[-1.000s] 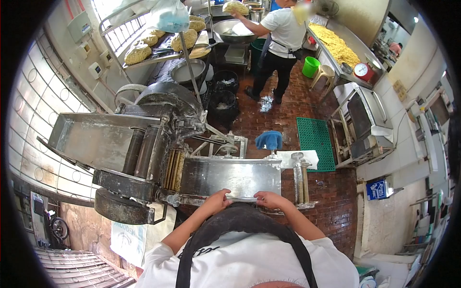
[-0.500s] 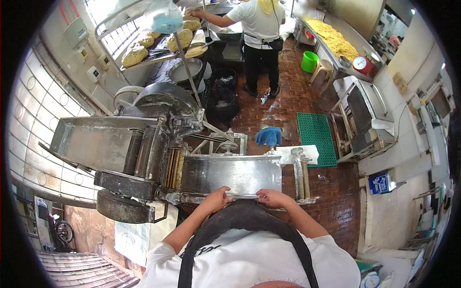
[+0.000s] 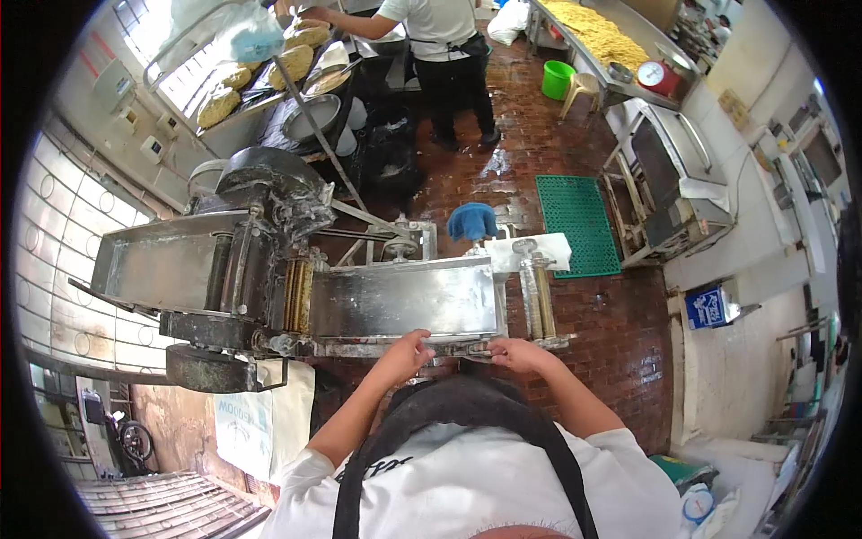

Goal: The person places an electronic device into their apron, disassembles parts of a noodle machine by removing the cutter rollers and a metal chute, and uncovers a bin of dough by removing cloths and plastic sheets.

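Note:
A metal machine (image 3: 242, 216) with golden ribbed rollers (image 3: 299, 296) stands before me. From the rollers a shiny metal tray (image 3: 404, 299) runs to the right. My left hand (image 3: 406, 356) is closed at the near edge of the tray, fingers bent together; what it grips, if anything, is too small to make out. To its right my right hand (image 3: 523, 355) is pinched at the near rail, and what is between its fingers is hidden. A blue cloth (image 3: 471, 221) hangs beyond the tray, and a second roller set (image 3: 537, 296) sits at its right end.
A person (image 3: 444, 54) stands at the back, one arm towards noodle bundles (image 3: 292, 66) on a rack. A green mat (image 3: 579, 225) lies on the brick floor. Further back are a green bucket (image 3: 557, 81), yellow noodles (image 3: 597, 30), a red scale (image 3: 658, 78) and a steel cabinet (image 3: 669, 175).
The view has shifted, so the machine sits higher and further left. My hands have parted slightly from the tray's near edge. The other person has put down a noodle bundle and stands nearer the rack.

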Demonstrator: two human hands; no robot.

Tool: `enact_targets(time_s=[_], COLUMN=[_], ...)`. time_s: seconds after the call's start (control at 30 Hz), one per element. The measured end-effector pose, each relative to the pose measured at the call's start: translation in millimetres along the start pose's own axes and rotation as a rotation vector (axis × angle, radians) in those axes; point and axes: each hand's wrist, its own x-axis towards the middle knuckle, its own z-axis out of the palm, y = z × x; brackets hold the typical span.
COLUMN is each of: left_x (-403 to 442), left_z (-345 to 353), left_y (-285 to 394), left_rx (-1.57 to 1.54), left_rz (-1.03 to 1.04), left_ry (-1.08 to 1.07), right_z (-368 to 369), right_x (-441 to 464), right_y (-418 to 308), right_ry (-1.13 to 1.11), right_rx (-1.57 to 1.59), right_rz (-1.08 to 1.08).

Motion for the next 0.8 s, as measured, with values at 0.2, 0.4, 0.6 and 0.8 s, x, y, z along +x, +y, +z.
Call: enact_targets(time_s=[0.2,0.4,0.6,0.8], left_x=[-12,-23,-41,-27], left_z=[38,88,131,178], left_y=[21,16,36,86], left_rx=[0.016,0.016,0.045,-0.016], left_rz=[0.075,0.206,0.192,0.076], left_ry=[-0.152,-0.139,-0.211,-0.269], right_z=[33,60,55,31], right_x=[-70,-149,-182,-241], right_y=[25,27,51,95], right_ry=[0.118,0.107,0.212,0.208], right_rx=[0.071,0.122,0.125,0.119], right_rz=[0.124,0.25,0.189,0.159])
